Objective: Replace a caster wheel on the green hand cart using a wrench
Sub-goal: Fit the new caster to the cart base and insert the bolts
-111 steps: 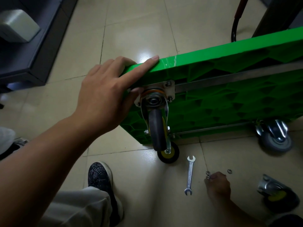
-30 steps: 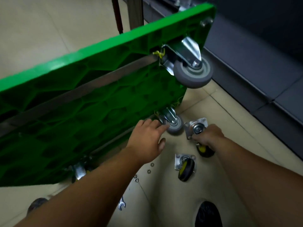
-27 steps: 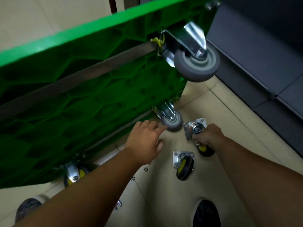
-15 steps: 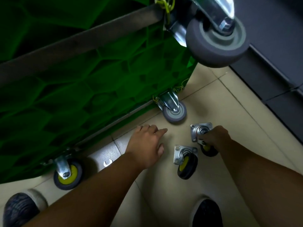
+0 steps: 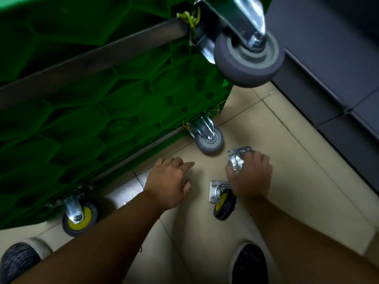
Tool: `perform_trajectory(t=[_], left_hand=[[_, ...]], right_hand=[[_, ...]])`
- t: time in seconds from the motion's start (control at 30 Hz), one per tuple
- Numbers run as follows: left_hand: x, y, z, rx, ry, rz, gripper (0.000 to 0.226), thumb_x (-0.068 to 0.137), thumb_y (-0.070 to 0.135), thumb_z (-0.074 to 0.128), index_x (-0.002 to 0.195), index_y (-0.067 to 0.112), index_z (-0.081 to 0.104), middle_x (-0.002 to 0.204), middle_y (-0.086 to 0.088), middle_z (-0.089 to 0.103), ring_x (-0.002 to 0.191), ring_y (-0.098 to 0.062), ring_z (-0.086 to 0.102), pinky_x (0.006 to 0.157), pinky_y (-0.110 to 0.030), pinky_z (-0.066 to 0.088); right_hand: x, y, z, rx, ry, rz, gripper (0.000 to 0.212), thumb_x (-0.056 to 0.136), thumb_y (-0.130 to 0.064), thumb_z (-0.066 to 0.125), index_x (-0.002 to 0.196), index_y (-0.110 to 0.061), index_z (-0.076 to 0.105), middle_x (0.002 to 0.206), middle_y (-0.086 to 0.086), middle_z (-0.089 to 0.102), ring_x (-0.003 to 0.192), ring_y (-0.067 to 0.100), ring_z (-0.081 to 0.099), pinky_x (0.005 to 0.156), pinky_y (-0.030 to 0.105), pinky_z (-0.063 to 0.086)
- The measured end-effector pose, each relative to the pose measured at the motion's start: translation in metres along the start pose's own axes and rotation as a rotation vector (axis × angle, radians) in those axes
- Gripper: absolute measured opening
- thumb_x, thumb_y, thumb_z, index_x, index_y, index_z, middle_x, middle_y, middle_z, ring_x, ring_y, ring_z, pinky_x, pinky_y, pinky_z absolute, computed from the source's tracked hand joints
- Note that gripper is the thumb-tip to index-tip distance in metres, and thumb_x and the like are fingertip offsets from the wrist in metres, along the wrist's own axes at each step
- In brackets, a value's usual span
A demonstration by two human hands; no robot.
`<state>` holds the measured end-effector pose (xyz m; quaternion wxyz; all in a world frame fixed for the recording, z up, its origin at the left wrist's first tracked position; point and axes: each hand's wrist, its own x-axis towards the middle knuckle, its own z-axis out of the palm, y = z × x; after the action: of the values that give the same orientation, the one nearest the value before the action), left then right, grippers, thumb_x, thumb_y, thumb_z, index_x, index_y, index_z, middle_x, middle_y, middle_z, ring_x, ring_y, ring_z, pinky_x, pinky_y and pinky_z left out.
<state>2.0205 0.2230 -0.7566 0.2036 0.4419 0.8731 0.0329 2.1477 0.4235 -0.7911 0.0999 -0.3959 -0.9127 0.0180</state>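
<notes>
The green hand cart (image 5: pixel 98 103) stands on its side, underside towards me. Two grey casters are fixed to it, one high (image 5: pixel 248 56) and one at the floor (image 5: pixel 209 141). A yellow-hubbed caster (image 5: pixel 79 217) is mounted at its lower left. My right hand (image 5: pixel 251 177) grips a loose caster by its silver mounting plate (image 5: pixel 239 158). A second loose caster with a yellow hub (image 5: pixel 223 199) lies on the floor just beside that hand. My left hand (image 5: pixel 170 183) hovers over the tiles with fingers relaxed, holding nothing. The wrench is hidden.
Beige floor tiles run under everything. A dark cabinet base (image 5: pixel 328 78) lines the right side. My shoes show at the bottom left (image 5: pixel 18 261) and bottom centre (image 5: pixel 250 263).
The view has swung from the cart's other end to this end and moved closer. My right hand has turned the loose caster so its plate faces up. My left hand left the cart's edge and sank towards the floor.
</notes>
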Motion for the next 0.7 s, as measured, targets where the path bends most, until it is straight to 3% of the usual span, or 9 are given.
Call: perform_trajectory(t=[0.1, 0.2, 0.27, 0.37, 0.47, 0.7], left_hand=[[-0.008, 0.001, -0.003, 0.009, 0.003, -0.006, 0.060, 0.101, 0.049, 0.044, 0.158, 0.036, 0.031, 0.147, 0.003, 0.049, 0.136, -0.022, 0.042, 0.111, -0.036, 0.025], [-0.017, 0.000, -0.007, 0.018, 0.007, -0.008, 0.060, 0.101, 0.049, 0.044, 0.158, 0.036, 0.032, 0.145, 0.003, 0.050, 0.136, -0.022, 0.042, 0.110, -0.036, 0.025], [-0.020, -0.001, -0.009, 0.023, 0.024, -0.012, 0.060, 0.101, 0.049, 0.043, 0.158, 0.036, 0.033, 0.145, 0.003, 0.050, 0.135, -0.022, 0.043, 0.110, -0.035, 0.025], [-0.022, -0.001, -0.012, 0.015, 0.033, -0.016, 0.058, 0.101, 0.048, 0.044, 0.157, 0.035, 0.036, 0.143, 0.003, 0.052, 0.135, -0.022, 0.043, 0.109, -0.035, 0.026], [-0.024, -0.001, -0.013, 0.013, 0.043, -0.017, 0.058, 0.101, 0.049, 0.044, 0.157, 0.036, 0.036, 0.143, 0.003, 0.052, 0.134, -0.022, 0.043, 0.109, -0.035, 0.026], [-0.027, -0.007, -0.010, 0.025, 0.033, -0.033, 0.057, 0.101, 0.049, 0.043, 0.156, 0.036, 0.038, 0.143, 0.003, 0.053, 0.134, -0.022, 0.043, 0.109, -0.036, 0.027]], right_hand=[[-0.035, -0.012, -0.005, 0.066, 0.016, -0.011, 0.038, 0.079, -0.046, 0.065, 0.092, -0.011, 0.059, 0.093, 0.010, 0.054, 0.090, 0.033, 0.052, 0.079, 0.043, 0.041], [-0.056, -0.026, -0.009, 0.082, -0.255, 0.024, 0.052, 0.078, -0.057, 0.065, 0.107, -0.014, 0.060, 0.105, 0.006, 0.057, 0.100, 0.030, 0.055, 0.087, 0.042, 0.044], [-0.062, -0.035, -0.009, 0.149, -0.478, 0.264, 0.066, 0.076, -0.059, 0.071, 0.120, -0.013, 0.054, 0.119, 0.008, 0.056, 0.113, 0.030, 0.054, 0.092, 0.042, 0.047], [-0.067, -0.039, -0.006, 0.369, -0.645, 0.614, 0.082, 0.077, -0.042, 0.080, 0.141, -0.009, 0.040, 0.136, 0.014, 0.047, 0.124, 0.035, 0.052, 0.099, 0.044, 0.050], [-0.074, -0.035, 0.000, 0.394, -0.639, 0.607, 0.085, 0.079, -0.026, 0.081, 0.147, -0.009, 0.033, 0.139, 0.017, 0.043, 0.124, 0.037, 0.054, 0.102, 0.043, 0.048], [-0.065, -0.027, 0.013, 0.457, -0.665, 0.672, 0.081, 0.076, -0.024, 0.086, 0.146, -0.011, 0.044, 0.137, 0.011, 0.059, 0.125, 0.032, 0.058, 0.102, 0.036, 0.048]])
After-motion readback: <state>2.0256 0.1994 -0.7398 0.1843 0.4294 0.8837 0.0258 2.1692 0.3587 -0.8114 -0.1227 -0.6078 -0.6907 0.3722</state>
